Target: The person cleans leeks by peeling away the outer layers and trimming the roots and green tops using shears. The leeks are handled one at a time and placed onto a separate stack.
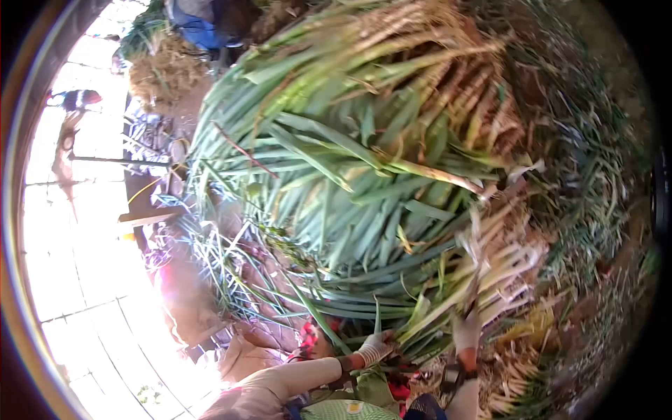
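Note:
A big heap of long green onions (350,231) lies before me, leaves toward the left and pale stems (514,252) toward the right. My left hand (376,349), in a light glove, is closed around green leaves at the heap's near edge. To its right, my right hand (467,332), also gloved, is closed beside the pale stems. A slender dark shape (474,288) rises from that hand, too blurred to name. Across the top of the heap lies a loose onion stalk (437,173).
Cut leaf scraps (588,189) cover the ground on the right. More onions (514,381) lie at the near right. A person in blue (196,24) is at the far left, by a bundle with tan roots (166,73). Bright wire mesh (84,294) runs along the left.

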`<state>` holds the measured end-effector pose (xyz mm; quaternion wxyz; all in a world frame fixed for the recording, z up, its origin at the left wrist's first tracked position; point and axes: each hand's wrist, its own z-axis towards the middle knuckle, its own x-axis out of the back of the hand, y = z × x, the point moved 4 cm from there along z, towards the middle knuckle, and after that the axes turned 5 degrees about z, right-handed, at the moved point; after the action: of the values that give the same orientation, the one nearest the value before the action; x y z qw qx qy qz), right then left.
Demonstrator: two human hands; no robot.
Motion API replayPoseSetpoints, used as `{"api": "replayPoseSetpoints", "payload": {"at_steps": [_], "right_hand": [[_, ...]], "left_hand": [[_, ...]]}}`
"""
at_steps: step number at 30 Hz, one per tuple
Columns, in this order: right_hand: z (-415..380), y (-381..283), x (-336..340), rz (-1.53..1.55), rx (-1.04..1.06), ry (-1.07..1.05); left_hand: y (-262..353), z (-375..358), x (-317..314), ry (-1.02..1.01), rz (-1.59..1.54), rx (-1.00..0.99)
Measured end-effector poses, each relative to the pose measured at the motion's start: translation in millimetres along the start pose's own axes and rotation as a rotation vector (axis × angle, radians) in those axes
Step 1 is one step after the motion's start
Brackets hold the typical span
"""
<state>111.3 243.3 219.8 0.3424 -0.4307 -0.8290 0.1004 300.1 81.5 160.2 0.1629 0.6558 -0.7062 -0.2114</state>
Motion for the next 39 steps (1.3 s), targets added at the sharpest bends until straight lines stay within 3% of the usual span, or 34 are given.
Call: {"api": "replayPoseSetpoints", "payload": {"at_steps": [1,2,3,5,6,9,11,12,13,14,16,17,18,19,20,21,22,23,24,25,27,28,29,31,32,33,34,35,37,38,39], "right_hand": [[-4.9,16.3,-12.6,-0.212,-0.01,-0.123],[-9.8,32.3,-25.4,-0.409,0.005,-0.245],[-10.2,34.1,-25.1,-0.306,-0.031,-0.184],[-13.9,38.5,-23.5,-0.107,-0.109,-0.061],[-14.7,38.6,-29.7,-0.169,-0.102,-0.134],[-17.6,38.2,-50.0,-0.356,-0.076,-0.364],[-60.5,-6.2,-76.7,-0.362,0.281,-0.4],[-68.2,-17.1,-86.1,-0.396,0.227,-0.432],[-72.2,-28.8,-95.5,-0.429,0.175,-0.465],[-72.1,-35.6,-102.6,-0.464,0.124,-0.501],[-60.0,-37.1,-103.7,-0.354,0.14,-0.412],[-54.4,-36.8,-100.6,-0.303,0.144,-0.366],[-54.3,-39.3,-97.7,-0.3,0.16,-0.362],[-56.9,-36.4,-97.0,-0.35,0.168,-0.384],[-59.2,-32.1,-96.6,-0.395,0.179,-0.401],[-61.5,-26.9,-95.4,-0.438,0.192,-0.414],[-63.8,-14.7,-97.3,-0.474,0.146,-0.476],[-67.7,-16.3,-94.1,-0.506,0.095,-0.508],[-74.7,-20.2,-90.0,-0.534,0.04,-0.538],[-79.3,-20.8,-84.5,-0.559,-0.013,-0.567],[-75.0,12.4,-74.5,-0.452,0.036,-0.46],[-72.5,27.1,-67.4,-0.409,0.038,-0.419],[-73.1,37.9,-58.7,-0.365,0.031,-0.375],[-81.1,43.1,-42.8,-0.381,-0.116,-0.356],[-86.2,47.6,-37.3,-0.391,-0.133,-0.351],[-91.6,55.7,-31.5,-0.399,-0.158,-0.342],[-89.2,71.5,-37.0,-0.373,-0.232,-0.386],[-92.7,63.9,-35.9,-0.31,-0.05,-0.385],[-96.5,31.3,-31.9,-0.192,0.317,-0.367],[-94.9,11.9,-17.8,-0.08,0.308,-0.287],[-82.9,-12.2,-4.2,0.038,0.306,-0.199]], "left_hand": [[-39.4,13.6,-6.3,-0.015,-0.019,0.034],[-24.1,10.4,2.6,-0.003,0.031,0.019],[-1.8,8.8,14.3,0.006,0.08,0.003],[32.8,16.1,50.6,0.166,0.349,-0.277],[51.3,16.8,74.8,0.252,0.484,-0.412],[106.8,7.7,227.9,0.859,0.542,-0.161],[75.6,15.8,361.2,1.393,0.465,-0.224],[89.7,4.3,410.8,1.537,0.298,-0.324],[137.2,-28.2,420.5,1.607,0.094,-0.093],[145.0,-31.3,444.2,1.477,-0.035,0.048],[115.3,9.2,484.8,0.94,-0.299,-0.232],[117.2,17.0,477.4,0.721,-0.327,-0.169],[110.9,25.1,465.9,0.646,-0.3,-0.197],[85.7,35.4,460.1,0.676,-0.052,-0.174],[95.6,7.0,416.9,0.732,0.054,-0.335],[96.7,-6.4,374.7,0.702,-0.162,-0.126],[91.5,-22.2,331.3,0.62,-0.104,-0.14],[62.1,-30.8,290.5,0.521,-0.019,-0.338],[-8.1,-26.9,253.1,0.429,0.413,-0.259],[43.9,-75.2,203.4,0.251,0.429,-0.129],[19.3,-124.8,123.7,-0.2,1.167,-0.496],[-3.9,-142.6,103.6,-0.378,0.935,-0.321],[12.7,-137.0,104.1,-0.249,0.869,-0.296],[77.6,-113.5,105.7,-0.006,0.718,-0.237],[167.5,-98.3,102.6,0.075,0.688,-0.654],[226.0,-71.1,95.5,0.0,0.788,-0.538],[300.0,-53.7,75.5,0.141,0.645,-0.825],[375.2,-42.6,49.1,0.117,0.715,-0.934],[467.8,-29.4,16.6,0.168,0.588,-1.284],[512.2,-24.7,0.7,0.201,0.539,-1.456],[517.4,-1.2,12.2,0.202,0.599,-1.289]]}}
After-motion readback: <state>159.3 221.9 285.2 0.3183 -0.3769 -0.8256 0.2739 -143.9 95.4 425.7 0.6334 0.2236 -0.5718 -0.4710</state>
